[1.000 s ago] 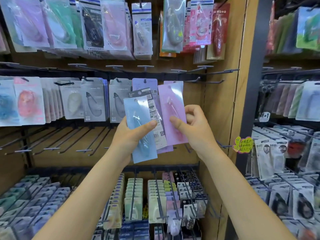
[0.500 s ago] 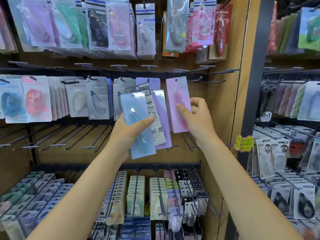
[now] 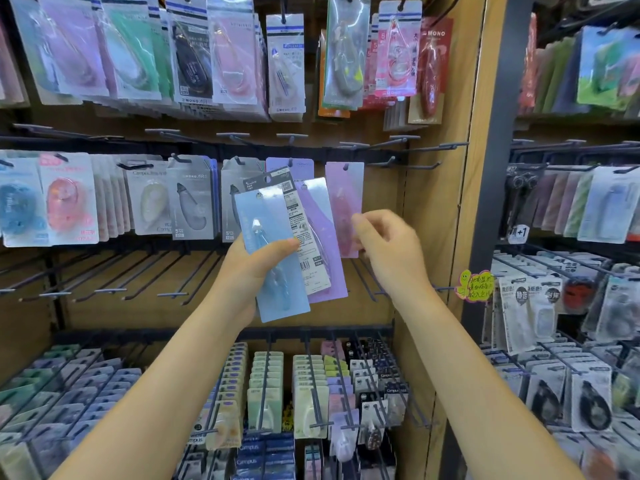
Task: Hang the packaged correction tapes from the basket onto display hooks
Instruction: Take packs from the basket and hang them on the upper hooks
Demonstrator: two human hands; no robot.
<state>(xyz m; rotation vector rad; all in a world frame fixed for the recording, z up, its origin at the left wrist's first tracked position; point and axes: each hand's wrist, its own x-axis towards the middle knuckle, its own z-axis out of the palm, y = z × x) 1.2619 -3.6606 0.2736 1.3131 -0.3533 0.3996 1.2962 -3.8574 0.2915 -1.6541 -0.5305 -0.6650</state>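
Two bare forearms rising from the bottom edge toward mid-frame. Left hand clamped on a fanned stack of packets, thumb laid across the front one: a pale blue plastic-fronted correction tape packet, behind it a grey-and-white packet with printed text and barcode, and at the back a lilac packet. Stack tilted a little to the left, centre of frame. Right hand just to the right of the stack, blurred, fingers loosely curled, fingertips at the lower right edge of a pink-lilac correction tape packet; touching or pinching, cannot tell through the blur. That packet hanging upright by its top hole on a dark wire display hook, centre-right, just beside the wooden side panel.

Behind the hands, a middle row of hanging packets running to the left edge: grey ones, a cream one, a red-and-white one, a blue one at far left. Below them bare wire hooks jutting out across the left half. Lower centre, packed rows of small green, cream and purple packets on long pegs. Top of frame, larger packets in purple, green, black, pink and red. Right of the dark upright post, another rack of packets and a yellow-green sticker label.
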